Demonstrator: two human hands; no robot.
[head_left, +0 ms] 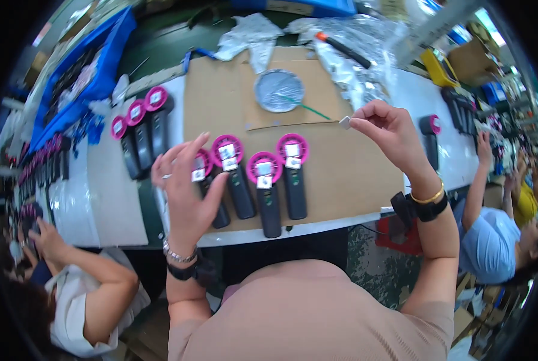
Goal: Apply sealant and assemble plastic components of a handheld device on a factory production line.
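My right hand (390, 133) is raised over the right side of the cardboard, pinching a small white square piece (344, 122) between thumb and fingertips. With fingers spread, my left hand (188, 189) hovers at or just above the leftmost of several handheld fans, partly covering it; contact is unclear. Beside it, a second fan (240, 189), a third fan (269, 207) and a fourth fan (295, 186) lie with pink round heads away from me and dark handles toward me. Small white squares show on their heads and necks. Beyond them, a round dish (279, 90) holds grey material and a green stick (314, 111).
More pink-headed fans (142, 132) lie left of the cardboard mat (365, 174), and one fan (431, 138) lies right. At the back are crumpled plastic (365, 48) and an orange-tipped black tool (344, 50). A blue crate (79, 78) stands far left. Co-workers sit on both sides.
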